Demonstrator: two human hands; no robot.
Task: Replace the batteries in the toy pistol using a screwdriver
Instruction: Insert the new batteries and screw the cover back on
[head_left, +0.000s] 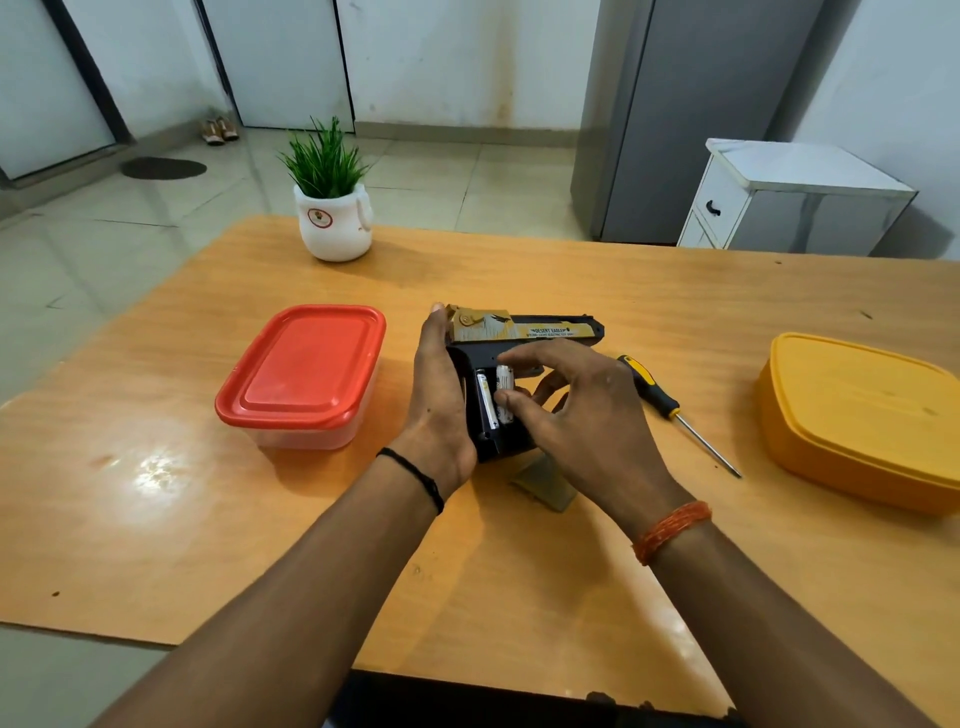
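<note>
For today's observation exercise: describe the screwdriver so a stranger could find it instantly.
Start at the orange table. Between the toy pistol and the yellow box lies the screwdriver, untouched by either hand. Its black-and-yellow handle and thin metal shaft set it apart.

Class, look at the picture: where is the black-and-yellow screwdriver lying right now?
In the head view, the black-and-yellow screwdriver lies on the orange wooden table, just right of the right hand, between the toy pistol and the yellow lidded box.
</note>
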